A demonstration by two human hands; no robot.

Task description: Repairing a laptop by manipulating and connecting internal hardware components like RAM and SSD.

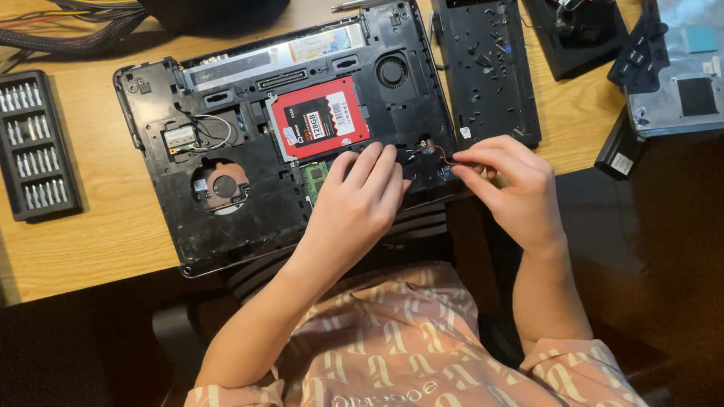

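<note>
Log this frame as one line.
left hand: flat on laptop base | right hand: pinching red wire | bit tray: left on table

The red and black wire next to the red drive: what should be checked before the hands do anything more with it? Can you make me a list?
1. Thin wire pinched by right hand: ok, fingertips are on it.
2. Left hand steadying the open laptop base: ok, fingers rest on it.
3. Base fully on the wooden table: not ok, its near edge overhangs.
4. Red drive seated in its bay: ok, lies flat.
5. Wire's plug free or connected: cannot tell, fingers hide it.
6. Screwdriver bit tray nearby: ok, at the far left.
</note>
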